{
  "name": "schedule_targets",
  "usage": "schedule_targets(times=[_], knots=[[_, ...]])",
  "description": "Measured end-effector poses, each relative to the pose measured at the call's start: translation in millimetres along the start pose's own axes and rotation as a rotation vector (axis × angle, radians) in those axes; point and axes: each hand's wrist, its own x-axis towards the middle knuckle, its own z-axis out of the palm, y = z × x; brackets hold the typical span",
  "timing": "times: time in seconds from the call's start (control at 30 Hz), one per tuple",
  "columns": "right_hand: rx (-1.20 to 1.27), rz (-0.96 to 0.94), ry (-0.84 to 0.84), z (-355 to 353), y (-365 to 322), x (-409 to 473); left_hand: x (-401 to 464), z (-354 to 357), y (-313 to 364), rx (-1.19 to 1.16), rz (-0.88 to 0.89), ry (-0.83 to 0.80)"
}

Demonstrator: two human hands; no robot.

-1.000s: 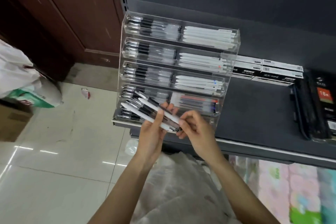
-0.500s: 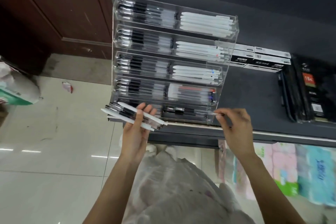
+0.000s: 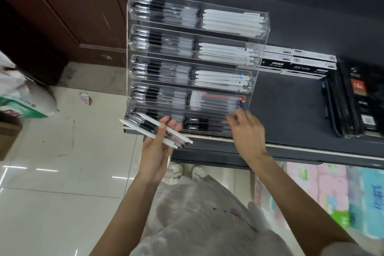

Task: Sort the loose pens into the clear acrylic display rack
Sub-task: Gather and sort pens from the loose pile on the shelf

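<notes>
Left hand: the left hand (image 3: 156, 153) is lying palm up, its fingers curling around a bundle of loose pens (image 3: 154, 130), gripping them in front of the rack's lower left corner.
Loose pens: white-barrelled and clear black-ink pens are lying side by side across the fingers, slanting from upper left down to lower right.
Right hand: the right hand (image 3: 248, 133) is reaching to the right end of the rack's lowest tier, fingers curling at the acrylic; blur is hiding whether they are pinching a pen, so I cannot tell.
Rack: the clear acrylic display rack (image 3: 192, 29) is standing on a dark shelf (image 3: 291, 110), its five stepped tiers each holding clear black pens on the left; white pens are filling the right of the upper three.
Beyond: flat pen boxes (image 3: 299, 62) are lying just right of the rack, and black packaged goods (image 3: 361, 97) are standing farther right.
Below: a pale tiled floor (image 3: 62, 172) is showing to the left.
</notes>
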Motion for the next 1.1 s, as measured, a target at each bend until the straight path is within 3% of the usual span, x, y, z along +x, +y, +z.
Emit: schedule_targets(times=[0.17, 0.3, 0.4, 0.5, 0.97, 1.1], knots=[[0.367, -0.013, -0.090, -8, -24, -1, -3, 11, 0, -0.002, -0.010, -0.026], [0.965, 0.259, -0.323, -39, -48, 15, -7, 20, -1, -0.008, -0.008, -0.065], [1.196, 0.407, -0.529, -51, -56, 20, -9, 25, -1, -0.063, 0.017, -0.074], [1.385, 0.510, -0.545, -52, -57, 16, -11, 30, -2, -0.102, 0.047, -0.071], [1.338, 0.408, -0.519, -55, -22, -2, -5, 40, -13, -0.206, 0.109, 0.028], [1.091, 0.281, -0.463, -53, 7, -11, 1, 42, -17, -0.225, 0.126, 0.075]])
